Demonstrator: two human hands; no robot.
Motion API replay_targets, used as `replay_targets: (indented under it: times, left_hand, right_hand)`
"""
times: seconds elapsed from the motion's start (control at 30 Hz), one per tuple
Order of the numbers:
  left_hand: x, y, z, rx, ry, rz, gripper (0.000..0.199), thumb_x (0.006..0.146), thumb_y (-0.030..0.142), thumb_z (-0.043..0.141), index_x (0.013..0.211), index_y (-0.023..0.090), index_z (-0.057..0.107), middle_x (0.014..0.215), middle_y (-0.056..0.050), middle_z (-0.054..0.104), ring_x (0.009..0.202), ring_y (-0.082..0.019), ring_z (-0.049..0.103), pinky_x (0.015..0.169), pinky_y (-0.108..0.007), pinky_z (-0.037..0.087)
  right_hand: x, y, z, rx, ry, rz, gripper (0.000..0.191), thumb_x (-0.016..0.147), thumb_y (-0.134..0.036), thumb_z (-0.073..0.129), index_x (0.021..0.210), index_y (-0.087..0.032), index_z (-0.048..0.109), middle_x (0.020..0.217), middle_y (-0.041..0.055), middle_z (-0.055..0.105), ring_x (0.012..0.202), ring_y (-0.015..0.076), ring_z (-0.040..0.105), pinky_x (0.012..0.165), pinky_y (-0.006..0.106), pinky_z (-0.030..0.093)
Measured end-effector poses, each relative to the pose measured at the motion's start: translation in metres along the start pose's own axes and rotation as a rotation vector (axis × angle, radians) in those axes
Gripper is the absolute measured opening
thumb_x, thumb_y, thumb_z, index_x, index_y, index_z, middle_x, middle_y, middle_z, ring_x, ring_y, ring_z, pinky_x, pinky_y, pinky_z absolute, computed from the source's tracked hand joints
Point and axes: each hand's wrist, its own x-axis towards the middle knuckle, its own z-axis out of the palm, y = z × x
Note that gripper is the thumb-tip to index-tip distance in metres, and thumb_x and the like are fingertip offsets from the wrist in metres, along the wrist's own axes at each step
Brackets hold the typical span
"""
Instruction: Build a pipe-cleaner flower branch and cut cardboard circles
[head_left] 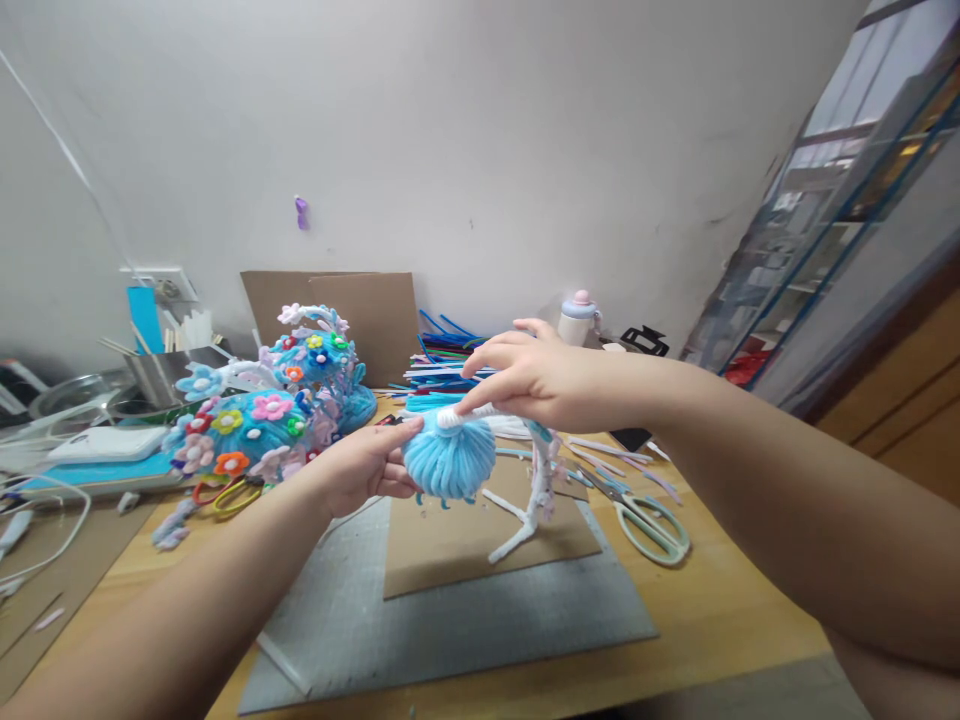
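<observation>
My left hand (373,462) grips the left side of a round light-blue shade (448,458) made of fuzzy pipe cleaners, thumb near its top and fingers behind and below. Over it my right hand (532,375) reaches from the right with fingers spread, one fingertip touching the white wound cap (450,418) on top. The shade hangs beside a curved white pipe-cleaner stem (538,490), which has forked feet and small pale flowers. The stem's upper part is hidden behind my right hand. Cardboard (442,560) lies under it on a grey mat (450,640).
Flower-covered blue pipe-cleaner pieces (255,430) stand at left. Green-handled scissors (651,530) and loose pipe cleaners (600,452) lie at right. Behind are a bundle of coloured pipe cleaners (442,365), a bottle (577,320) and upright cardboard (375,330). A white stick (285,665) rests at front left.
</observation>
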Motion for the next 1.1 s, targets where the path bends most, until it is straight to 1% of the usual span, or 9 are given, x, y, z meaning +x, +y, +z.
replay_targets:
  times: [0.07,0.27,0.5,0.63,0.77,0.87,0.93,1.0,1.1]
  left_hand:
    - [0.0,0.0,0.0,0.001,-0.007,0.002,0.045,0.07,0.057,0.069,0.089,0.017,0.065,0.066,-0.002,0.071,0.055,-0.012,0.066,0.054,-0.019,0.052]
    - [-0.001,0.0,0.001,0.011,-0.007,-0.008,0.046,0.069,0.059,0.07,0.083,0.015,0.065,0.063,-0.002,0.07,0.054,-0.012,0.066,0.051,-0.018,0.05]
    - [0.0,0.001,0.0,0.013,-0.015,-0.001,0.046,0.07,0.058,0.069,0.087,0.016,0.065,0.065,-0.003,0.071,0.055,-0.013,0.066,0.052,-0.019,0.051]
    - [0.001,0.002,0.0,0.02,0.002,0.007,0.046,0.07,0.057,0.07,0.091,0.016,0.065,0.066,-0.003,0.071,0.054,-0.013,0.066,0.051,-0.02,0.051]
    - [0.001,0.002,0.001,0.018,-0.004,-0.001,0.047,0.069,0.058,0.07,0.092,0.016,0.065,0.064,-0.002,0.07,0.053,-0.013,0.066,0.049,-0.018,0.051]
    - [0.001,0.001,0.002,0.011,-0.016,0.001,0.047,0.07,0.058,0.069,0.092,0.017,0.065,0.062,-0.002,0.069,0.052,-0.013,0.066,0.048,-0.018,0.05]
    - [0.001,0.0,0.003,0.006,-0.022,0.003,0.047,0.071,0.058,0.069,0.092,0.017,0.064,0.062,-0.002,0.069,0.052,-0.013,0.065,0.047,-0.018,0.051]
    - [0.001,0.0,0.004,0.004,-0.022,0.004,0.046,0.071,0.057,0.068,0.092,0.016,0.064,0.063,-0.002,0.07,0.052,-0.013,0.066,0.048,-0.018,0.052]
    - [0.0,0.0,0.006,0.007,-0.032,0.004,0.045,0.073,0.056,0.068,0.092,0.015,0.064,0.067,-0.004,0.071,0.053,-0.013,0.067,0.049,-0.019,0.053]
  right_hand:
    - [0.0,0.0,0.0,0.002,-0.004,0.012,0.033,0.096,-0.024,0.041,0.113,-0.039,0.066,0.125,0.004,0.055,0.121,0.0238,0.043,0.107,0.056,0.007]
    - [-0.001,-0.001,0.0,0.002,-0.021,0.008,0.038,0.096,-0.018,0.038,0.115,-0.038,0.065,0.127,0.005,0.055,0.122,0.022,0.043,0.108,0.056,0.003]
    - [-0.002,-0.003,-0.002,-0.002,-0.025,0.027,0.039,0.094,-0.016,0.04,0.115,-0.037,0.065,0.127,0.005,0.055,0.121,0.0214,0.044,0.109,0.055,0.003]
    - [-0.002,-0.001,-0.002,0.0,-0.016,0.02,0.04,0.092,-0.012,0.042,0.114,-0.038,0.065,0.125,0.0043,0.057,0.119,0.02,0.046,0.109,0.053,0.005]
    - [-0.001,0.001,-0.002,-0.007,-0.006,-0.012,0.038,0.094,-0.015,0.04,0.113,-0.036,0.066,0.123,0.0045,0.058,0.114,0.0205,0.048,0.106,0.053,0.009]
    - [0.0,-0.001,0.0,-0.013,0.049,-0.06,0.029,0.095,-0.022,0.044,0.108,-0.031,0.069,0.115,0.0053,0.062,0.108,0.0204,0.051,0.099,0.045,0.021]
    - [0.002,-0.006,0.001,-0.023,0.092,-0.072,0.022,0.093,-0.025,0.05,0.101,-0.026,0.07,0.107,0.0053,0.065,0.102,0.0201,0.052,0.092,0.04,0.026]
    - [0.006,-0.013,0.003,-0.031,0.132,-0.053,0.016,0.09,-0.024,0.054,0.092,-0.022,0.07,0.098,0.0044,0.066,0.098,0.0196,0.054,0.088,0.038,0.027]
    - [0.014,-0.02,0.008,-0.011,0.162,0.002,0.011,0.087,-0.022,0.058,0.081,-0.018,0.067,0.087,0.0025,0.067,0.091,0.0181,0.056,0.086,0.037,0.027]
